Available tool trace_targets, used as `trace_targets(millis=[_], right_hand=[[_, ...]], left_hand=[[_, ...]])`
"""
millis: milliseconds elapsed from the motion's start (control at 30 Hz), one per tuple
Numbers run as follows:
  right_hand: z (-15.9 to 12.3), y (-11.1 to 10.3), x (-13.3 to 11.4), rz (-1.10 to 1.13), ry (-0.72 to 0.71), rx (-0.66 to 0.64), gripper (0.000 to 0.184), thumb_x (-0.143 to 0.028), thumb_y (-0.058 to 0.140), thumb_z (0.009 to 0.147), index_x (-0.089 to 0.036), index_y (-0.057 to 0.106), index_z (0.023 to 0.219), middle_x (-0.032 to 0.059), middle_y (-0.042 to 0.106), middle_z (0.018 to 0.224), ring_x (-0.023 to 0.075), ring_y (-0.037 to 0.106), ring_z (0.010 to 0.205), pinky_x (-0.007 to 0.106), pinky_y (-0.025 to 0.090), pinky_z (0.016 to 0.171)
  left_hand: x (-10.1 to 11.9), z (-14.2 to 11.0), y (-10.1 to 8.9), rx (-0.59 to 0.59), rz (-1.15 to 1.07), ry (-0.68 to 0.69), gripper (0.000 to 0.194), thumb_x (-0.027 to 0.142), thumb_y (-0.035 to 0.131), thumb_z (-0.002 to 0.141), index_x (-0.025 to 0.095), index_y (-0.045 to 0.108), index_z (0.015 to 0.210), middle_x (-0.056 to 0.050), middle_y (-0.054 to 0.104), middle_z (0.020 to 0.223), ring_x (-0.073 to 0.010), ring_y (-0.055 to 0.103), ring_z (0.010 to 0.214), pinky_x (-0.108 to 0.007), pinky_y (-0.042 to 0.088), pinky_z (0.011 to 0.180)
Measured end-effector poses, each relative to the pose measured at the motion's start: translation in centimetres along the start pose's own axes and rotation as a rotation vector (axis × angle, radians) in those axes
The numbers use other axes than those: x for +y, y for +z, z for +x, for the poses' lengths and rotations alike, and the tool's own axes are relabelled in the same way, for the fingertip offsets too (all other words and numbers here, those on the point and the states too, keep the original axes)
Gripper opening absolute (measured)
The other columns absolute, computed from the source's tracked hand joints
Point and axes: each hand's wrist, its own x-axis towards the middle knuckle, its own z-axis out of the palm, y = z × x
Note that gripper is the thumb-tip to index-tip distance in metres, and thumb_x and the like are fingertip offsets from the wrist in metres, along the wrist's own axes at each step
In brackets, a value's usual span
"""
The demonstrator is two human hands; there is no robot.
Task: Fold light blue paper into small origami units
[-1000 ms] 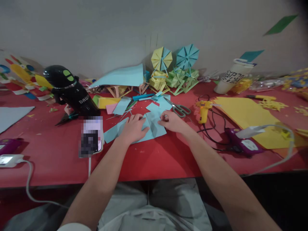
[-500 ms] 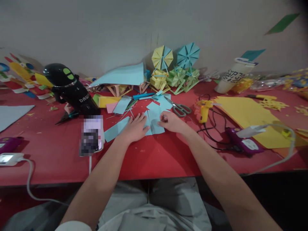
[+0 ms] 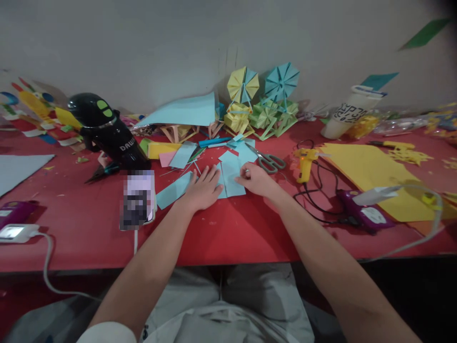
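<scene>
My left hand [image 3: 204, 189] lies flat with its fingers spread over light blue paper, pressing it to the red table. A light blue sheet [image 3: 231, 177] reaches from under these fingers toward my right hand [image 3: 254, 178]. The right fingers are curled together at the sheet's right side; whatever they may hold is hidden. A narrow line runs down the sheet between both hands. Another blue paper strip [image 3: 173, 191] sticks out to the left of my left hand. Grey-handled scissors [image 3: 272, 163] lie just beyond my right hand.
A phone [image 3: 140, 200] and a black bottle [image 3: 107, 131] are on the left. Folded paper models [image 3: 262, 102] stand along the wall. At right are a yellow glue gun [image 3: 305, 164], a purple power strip [image 3: 367, 212] with cables, yellow sheets [image 3: 360, 171] and a cup [image 3: 352, 113].
The whole view has shifted slightly. Both hands stay in nearly the same place on the blue paper, the left still flat and the right still curled.
</scene>
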Motion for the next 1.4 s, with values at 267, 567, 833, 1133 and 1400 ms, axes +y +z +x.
trace_targets(millis=[267,567,833,1133,1400], right_hand=[[0.0,0.2,0.0,-0.05,-0.013,-0.014,0.018,-0.024,0.06,0.076,-0.023,0.043,0.075,-0.0058,0.047,0.058,0.012,0.043,0.055,0.027,0.033,0.058],[-0.4,-0.6,-0.5,0.166,0.076,-0.093,0.032,-0.04,0.07,0.073,-0.023,0.043,0.077,-0.0061,0.049,0.056,0.0117,0.046,0.05,0.027,0.035,0.051],[-0.3,-1.0,-0.4,0.151,0.073,-0.229,0.032,-0.03,0.072,0.071,-0.023,0.041,0.075,-0.0061,0.051,0.055,0.0117,0.051,0.048,0.026,0.039,0.05],[-0.4,-1.8,0.2,0.11,0.06,-0.21,0.027,-0.029,0.069,0.071,-0.023,0.043,0.075,-0.006,0.048,0.057,0.0115,0.047,0.051,0.026,0.037,0.052],[0.0,-1.9,1.1,0.051,0.026,-0.052,0.024,-0.034,0.069,0.072,-0.021,0.049,0.075,-0.0044,0.053,0.057,0.0115,0.047,0.053,0.026,0.035,0.053]], left_hand=[[0.0,0.2,-0.1,-0.024,0.014,-0.013,0.066,0.048,0.017,0.098,0.02,0.012,0.157,-0.001,-0.002,0.164,-0.0254,-0.003,0.153,-0.06,-0.004,0.12],[-0.2,0.2,0.1,0.011,0.017,-0.004,0.066,0.048,0.019,0.098,0.02,0.014,0.157,-0.002,0.001,0.165,-0.0257,-0.001,0.153,-0.06,-0.003,0.121],[-0.1,0.3,0.0,0.013,0.012,-0.006,0.068,0.049,0.018,0.098,0.017,0.013,0.157,-0.001,0.0,0.164,-0.0243,-0.001,0.153,-0.059,-0.003,0.121],[0.0,0.1,-0.2,-0.001,0.005,-0.019,0.068,0.05,0.018,0.097,0.016,0.013,0.157,-0.004,-0.003,0.164,-0.0243,-0.003,0.153,-0.058,-0.004,0.121],[-0.2,0.1,-0.3,0.134,-0.074,0.002,0.062,0.044,0.036,0.095,0.022,0.029,0.153,-0.007,0.019,0.163,-0.0278,0.012,0.152,-0.064,0.0,0.119]])
